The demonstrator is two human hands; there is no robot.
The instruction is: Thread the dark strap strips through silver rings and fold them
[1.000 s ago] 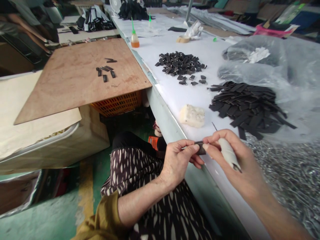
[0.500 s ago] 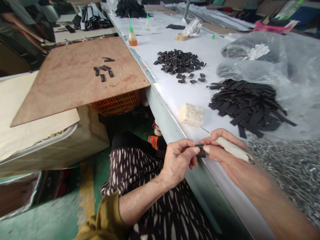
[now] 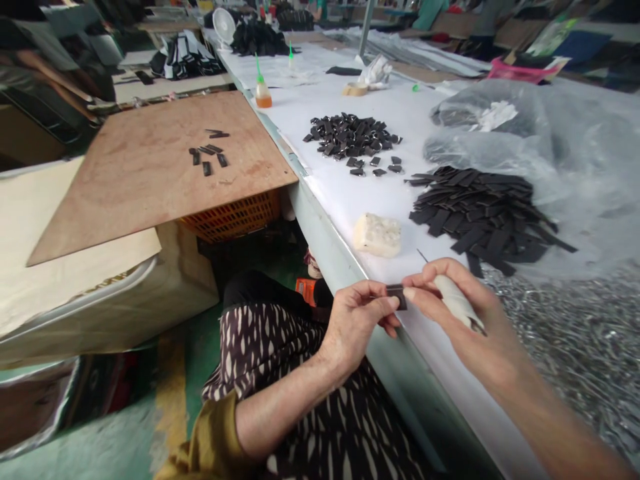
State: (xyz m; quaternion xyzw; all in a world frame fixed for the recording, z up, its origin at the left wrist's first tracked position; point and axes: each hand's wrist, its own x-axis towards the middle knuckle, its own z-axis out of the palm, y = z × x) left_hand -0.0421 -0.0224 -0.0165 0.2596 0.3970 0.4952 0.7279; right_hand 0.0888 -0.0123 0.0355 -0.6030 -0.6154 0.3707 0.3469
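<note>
Pale-handled tool [image 3: 456,301] in R hand [image 3: 493,340] re-angled steeper vs ½ sec ago; tip swung away from off-white block [image 3: 377,235].

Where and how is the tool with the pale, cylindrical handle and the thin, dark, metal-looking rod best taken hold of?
Probably around the middle of the pale, cylindrical handle, coming from its lower-right end in the head view. The handle is thick and round, while the thin, dark, metal-looking rod projects from the opposite end, pointing to the upper left.

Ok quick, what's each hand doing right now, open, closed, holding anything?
Left hand: closed, pinching a small dark strip.
Right hand: closed, holding a white-handled thin-tipped tool, thumb and finger at the strip's other end.
</note>
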